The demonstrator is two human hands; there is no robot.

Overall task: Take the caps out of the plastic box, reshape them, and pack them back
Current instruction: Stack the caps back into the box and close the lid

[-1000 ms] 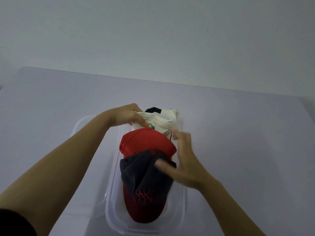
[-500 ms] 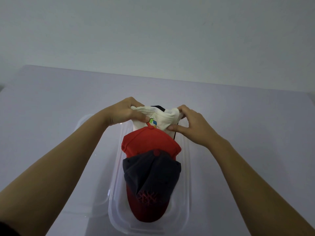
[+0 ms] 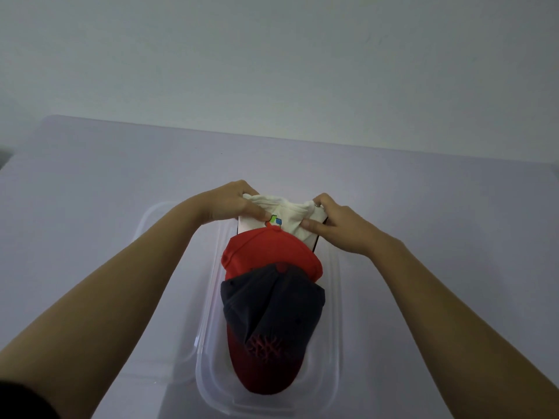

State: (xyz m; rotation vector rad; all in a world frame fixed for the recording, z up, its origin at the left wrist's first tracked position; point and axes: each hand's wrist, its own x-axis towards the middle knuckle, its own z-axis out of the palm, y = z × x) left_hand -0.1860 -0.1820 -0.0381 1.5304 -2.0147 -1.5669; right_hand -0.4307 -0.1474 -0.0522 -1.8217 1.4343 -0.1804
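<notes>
Left hand and right hand gripping white cap, its brim hidden

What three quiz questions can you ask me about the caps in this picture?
1. True or false: the left hand and the right hand both grip the white cap.
2. Which cap in the plastic box lies nearest the person? A) white cap B) red cap C) dark cap with a red brim
3. Fill in: the red cap lies ___ the white cap and the dark cap.

Key: 1 true; 2 C; 3 between.
</notes>
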